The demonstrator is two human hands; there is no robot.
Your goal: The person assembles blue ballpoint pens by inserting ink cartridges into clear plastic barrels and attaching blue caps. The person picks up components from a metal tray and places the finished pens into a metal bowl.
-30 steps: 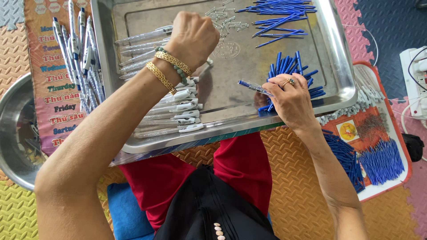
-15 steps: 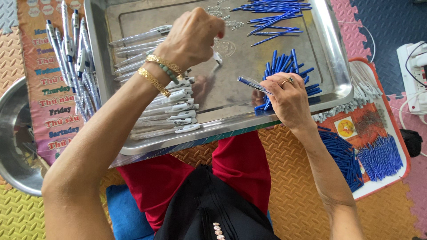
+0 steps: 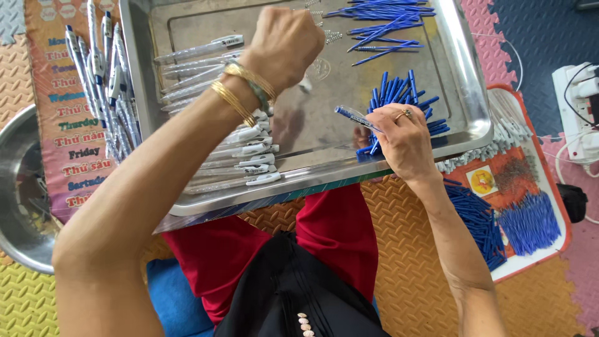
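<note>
While my right hand [image 3: 405, 140] pinches a slim blue plastic pen barrel [image 3: 357, 118] over the shiny steel tray [image 3: 462, 93], my left hand [image 3: 284, 43] hovers fisted, contents hidden; light, stiff, slippery, best gripped mid-shaft.

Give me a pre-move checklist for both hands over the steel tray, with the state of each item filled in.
1. Right hand has a blue pen part in its grip: ok.
2. Left hand holding anything: cannot tell, fist closed over the tray.
3. Steel tray seated flat: cannot tell.
4. White pen barrels within the left hand's reach: ok.
5. Blue part pile beside the right hand: ok.
</note>
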